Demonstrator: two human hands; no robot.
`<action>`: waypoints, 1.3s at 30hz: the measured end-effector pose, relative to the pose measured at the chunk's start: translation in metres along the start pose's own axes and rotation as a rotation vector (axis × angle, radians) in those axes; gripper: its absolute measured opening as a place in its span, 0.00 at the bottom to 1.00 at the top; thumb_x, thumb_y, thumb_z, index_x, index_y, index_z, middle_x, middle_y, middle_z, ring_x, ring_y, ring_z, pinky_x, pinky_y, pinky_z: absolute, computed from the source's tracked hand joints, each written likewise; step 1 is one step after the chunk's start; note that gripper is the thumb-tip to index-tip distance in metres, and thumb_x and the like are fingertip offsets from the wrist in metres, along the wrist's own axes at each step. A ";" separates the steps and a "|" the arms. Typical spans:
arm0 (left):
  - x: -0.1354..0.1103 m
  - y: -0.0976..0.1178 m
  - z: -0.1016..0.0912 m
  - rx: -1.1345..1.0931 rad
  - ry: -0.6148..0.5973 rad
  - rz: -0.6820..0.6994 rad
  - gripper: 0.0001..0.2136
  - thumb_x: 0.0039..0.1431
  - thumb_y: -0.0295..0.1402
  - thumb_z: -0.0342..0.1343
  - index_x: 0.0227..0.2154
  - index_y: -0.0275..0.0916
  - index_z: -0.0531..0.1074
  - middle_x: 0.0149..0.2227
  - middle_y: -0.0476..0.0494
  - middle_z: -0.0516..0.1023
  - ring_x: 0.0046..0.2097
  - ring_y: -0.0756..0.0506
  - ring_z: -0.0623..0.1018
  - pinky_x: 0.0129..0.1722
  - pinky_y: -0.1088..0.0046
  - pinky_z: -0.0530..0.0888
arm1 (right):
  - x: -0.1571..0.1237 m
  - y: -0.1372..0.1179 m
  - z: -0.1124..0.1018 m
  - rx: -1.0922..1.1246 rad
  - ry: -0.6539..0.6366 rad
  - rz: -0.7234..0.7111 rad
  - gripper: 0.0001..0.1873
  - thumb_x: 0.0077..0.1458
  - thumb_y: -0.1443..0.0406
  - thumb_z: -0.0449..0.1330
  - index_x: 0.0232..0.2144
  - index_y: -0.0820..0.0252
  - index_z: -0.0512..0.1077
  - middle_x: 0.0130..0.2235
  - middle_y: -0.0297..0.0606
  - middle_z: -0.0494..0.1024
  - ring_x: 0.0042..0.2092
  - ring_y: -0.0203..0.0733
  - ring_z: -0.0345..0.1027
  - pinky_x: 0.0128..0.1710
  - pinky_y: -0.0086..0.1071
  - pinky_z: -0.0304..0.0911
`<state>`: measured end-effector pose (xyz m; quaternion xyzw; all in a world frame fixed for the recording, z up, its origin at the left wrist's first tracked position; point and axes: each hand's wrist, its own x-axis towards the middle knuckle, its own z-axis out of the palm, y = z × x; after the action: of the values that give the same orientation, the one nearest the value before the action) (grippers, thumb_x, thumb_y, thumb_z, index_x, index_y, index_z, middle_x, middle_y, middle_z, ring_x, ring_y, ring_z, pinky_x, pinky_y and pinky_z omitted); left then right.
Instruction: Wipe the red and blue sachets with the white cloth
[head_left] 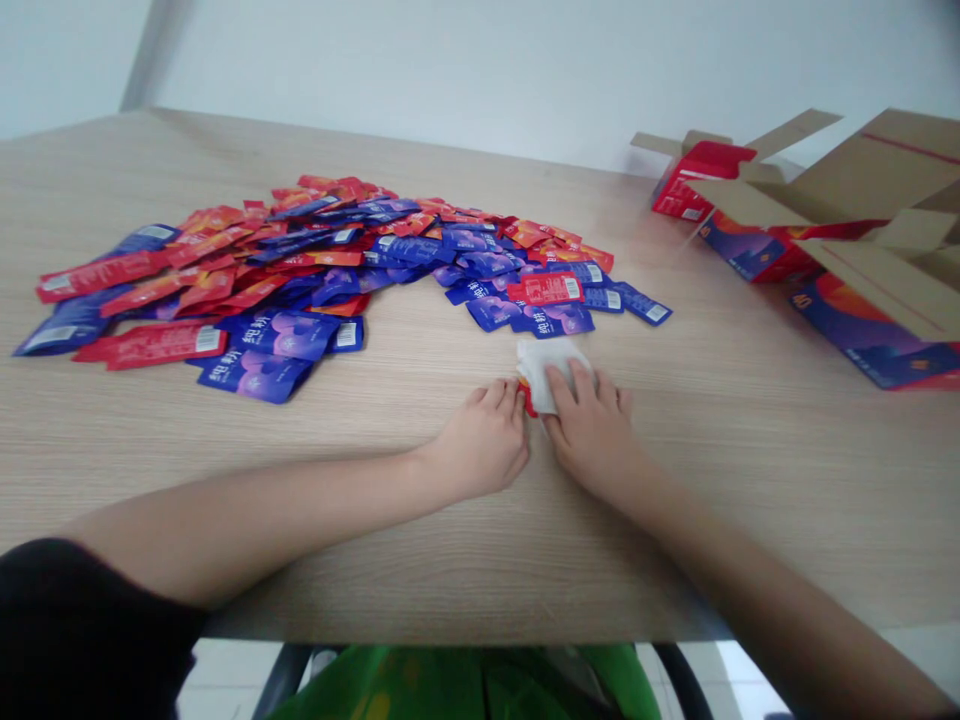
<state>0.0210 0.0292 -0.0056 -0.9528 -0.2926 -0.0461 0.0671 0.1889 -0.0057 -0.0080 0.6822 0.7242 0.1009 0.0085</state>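
On the table in front of me, my right hand (pixel 596 425) presses a folded white cloth or tissue (pixel 553 362) down with its fingers spread over it. A red edge of a packet (pixel 529 398) peeks out under the white piece's left side; the rest of it is covered. My left hand (pixel 491 435) is closed, its fingertips pinching that red edge against the tabletop. Just beyond both hands lie blue and purple sachets (pixel 551 320) and a red sachet (pixel 546 288).
A long heap of red and blue sachets (pixel 300 250) spreads across the left and middle of the table (pixel 360 560). At the right stand open cardboard boxes, a blue-and-red one (pixel 862 335) nearest and a small red one (pixel 682 195) by the wall.
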 end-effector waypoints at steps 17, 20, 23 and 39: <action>0.000 0.000 -0.001 -0.011 0.014 0.007 0.19 0.65 0.35 0.44 0.42 0.25 0.76 0.48 0.25 0.76 0.54 0.32 0.71 0.49 0.59 0.70 | -0.004 -0.005 -0.008 0.043 -0.015 -0.059 0.27 0.62 0.61 0.46 0.63 0.56 0.59 0.65 0.48 0.58 0.60 0.61 0.54 0.55 0.53 0.54; 0.000 0.000 -0.001 0.004 0.012 0.012 0.20 0.65 0.35 0.44 0.47 0.23 0.74 0.50 0.24 0.75 0.55 0.33 0.71 0.50 0.59 0.70 | -0.003 0.003 -0.008 0.059 -0.052 -0.045 0.27 0.63 0.62 0.45 0.64 0.55 0.58 0.66 0.47 0.57 0.61 0.61 0.54 0.55 0.54 0.55; 0.000 0.001 0.001 0.025 0.003 0.004 0.25 0.64 0.35 0.44 0.56 0.17 0.65 0.58 0.21 0.68 0.58 0.33 0.69 0.53 0.58 0.68 | 0.001 0.017 -0.005 0.042 -0.085 0.064 0.28 0.63 0.61 0.44 0.64 0.58 0.58 0.65 0.50 0.58 0.59 0.62 0.56 0.52 0.55 0.57; 0.000 0.002 0.003 0.017 -0.005 -0.007 0.26 0.64 0.35 0.44 0.57 0.16 0.64 0.59 0.20 0.67 0.58 0.31 0.68 0.52 0.57 0.68 | 0.005 0.022 0.003 0.031 -0.048 0.131 0.28 0.63 0.61 0.45 0.64 0.61 0.58 0.64 0.53 0.60 0.57 0.62 0.57 0.51 0.55 0.58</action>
<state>0.0219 0.0283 -0.0090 -0.9512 -0.2967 -0.0416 0.0745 0.2104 0.0003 -0.0068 0.7305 0.6789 0.0737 0.0087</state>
